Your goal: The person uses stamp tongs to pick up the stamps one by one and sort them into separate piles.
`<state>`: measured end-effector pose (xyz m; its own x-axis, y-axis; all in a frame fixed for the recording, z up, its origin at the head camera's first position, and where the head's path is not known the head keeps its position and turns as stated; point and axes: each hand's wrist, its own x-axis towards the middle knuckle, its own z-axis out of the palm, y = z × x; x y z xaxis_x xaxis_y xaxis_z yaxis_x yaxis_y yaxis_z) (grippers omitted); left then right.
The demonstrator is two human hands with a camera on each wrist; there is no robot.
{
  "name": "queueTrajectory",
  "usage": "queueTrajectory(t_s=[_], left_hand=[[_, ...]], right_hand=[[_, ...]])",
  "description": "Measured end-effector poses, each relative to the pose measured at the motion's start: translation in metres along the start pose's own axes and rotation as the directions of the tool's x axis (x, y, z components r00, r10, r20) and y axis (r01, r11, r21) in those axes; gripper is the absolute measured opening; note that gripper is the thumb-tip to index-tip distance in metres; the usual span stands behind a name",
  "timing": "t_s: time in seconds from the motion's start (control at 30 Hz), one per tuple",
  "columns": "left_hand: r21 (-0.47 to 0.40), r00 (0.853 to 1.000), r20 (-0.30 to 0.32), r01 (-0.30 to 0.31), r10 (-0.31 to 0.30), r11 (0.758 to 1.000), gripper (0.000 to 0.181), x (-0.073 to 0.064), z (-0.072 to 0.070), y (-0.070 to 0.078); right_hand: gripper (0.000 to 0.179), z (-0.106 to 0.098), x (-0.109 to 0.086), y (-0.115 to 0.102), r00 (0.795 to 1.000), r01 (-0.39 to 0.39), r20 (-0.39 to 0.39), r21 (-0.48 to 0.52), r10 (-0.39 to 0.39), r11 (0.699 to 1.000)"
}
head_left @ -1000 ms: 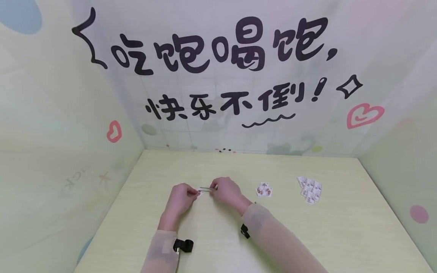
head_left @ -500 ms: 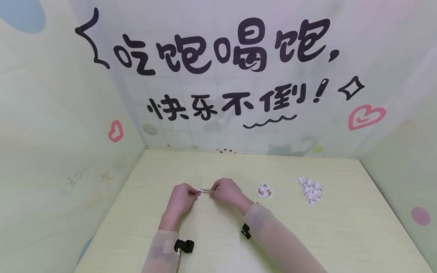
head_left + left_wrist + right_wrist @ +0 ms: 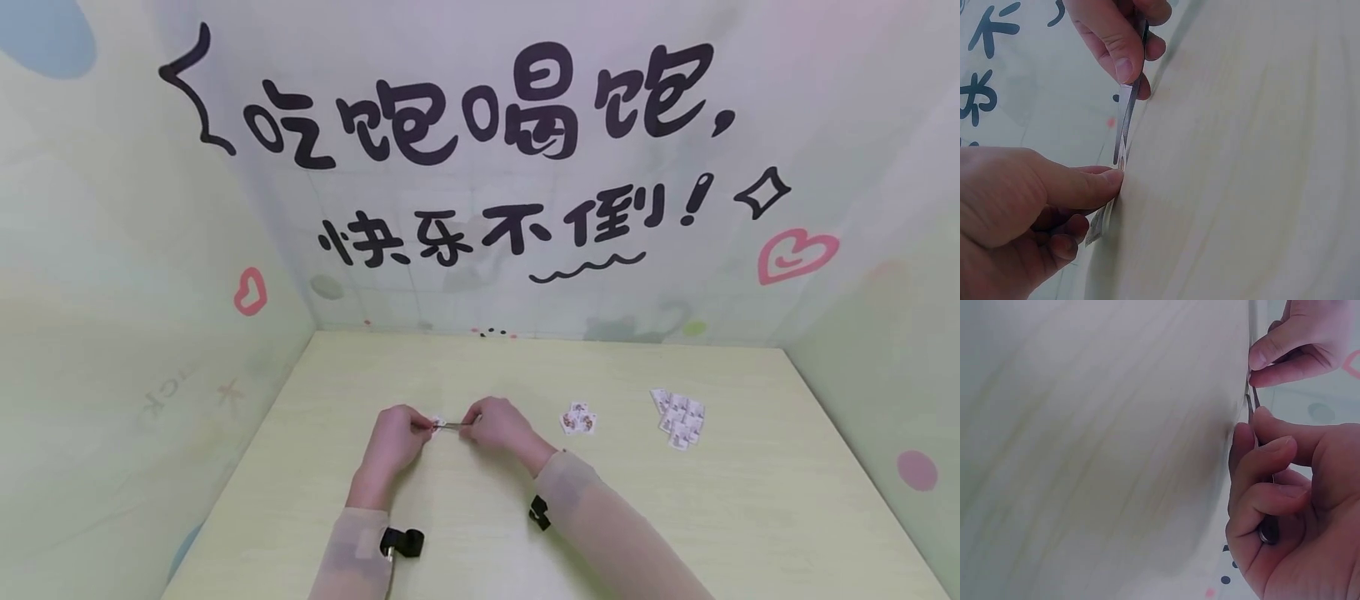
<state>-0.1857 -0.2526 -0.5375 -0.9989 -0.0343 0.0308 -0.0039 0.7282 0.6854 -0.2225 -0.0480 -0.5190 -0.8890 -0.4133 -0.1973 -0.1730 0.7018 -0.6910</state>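
Observation:
In the head view my left hand (image 3: pixel 395 433) pinches a small white printed paper piece (image 3: pixel 438 423) between thumb and index finger. Part of this paper (image 3: pixel 1099 226) shows below the fingers in the left wrist view. My right hand (image 3: pixel 498 423) grips slim metal tweezers (image 3: pixel 454 426), which point left. The tips of the tweezers (image 3: pixel 1125 119) are right at the left fingertips and the paper's edge, with the two arms close together. In the right wrist view, the right hand (image 3: pixel 1297 481) curls round the tweezers, and their rounded end shows below its fingers.
Right of the hands, a small cluster of white printed pieces (image 3: pixel 578 418) lies on the pale wooden table (image 3: pixel 480 533). Farther right lies a larger overlapping cluster of pieces (image 3: pixel 679 418). Printed cloth walls (image 3: pixel 465 292) enclose the table at the back and sides.
The tweezers' arms, apart a second ago, have come close together, and the tips have moved lower to the left fingertips. My left hand stays almost still with the paper.

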Motion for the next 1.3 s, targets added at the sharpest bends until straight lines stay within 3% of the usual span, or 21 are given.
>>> queueTrajectory(t_s=[0.17,0.47,1.0,1.3], left_hand=[[0.006,1.000,-0.002,0.004,-0.004,1.000,0.008,0.000,0.001,-0.004],[0.010,1.000,-0.005,-0.015,0.015,1.000,0.006,0.001,0.001,-0.005],[-0.001,1.000,0.000,-0.006,0.006,1.000,0.006,0.004,0.002,-0.004],[-0.004,1.000,0.002,-0.013,0.013,1.000,0.005,0.004,0.002,-0.003]], right_hand=[[0.010,0.002,-0.003,-0.005,0.999,-0.008,0.032,-0.002,0.008,1.000],[0.012,0.007,-0.001,-0.008,0.999,-0.033,0.017,-0.081,0.035,0.996],[0.009,0.008,0.001,0.008,0.999,-0.054,0.017,0.174,0.051,0.983],[0.009,0.009,0.002,0.009,0.998,-0.064,0.017,0.205,0.062,0.977]])
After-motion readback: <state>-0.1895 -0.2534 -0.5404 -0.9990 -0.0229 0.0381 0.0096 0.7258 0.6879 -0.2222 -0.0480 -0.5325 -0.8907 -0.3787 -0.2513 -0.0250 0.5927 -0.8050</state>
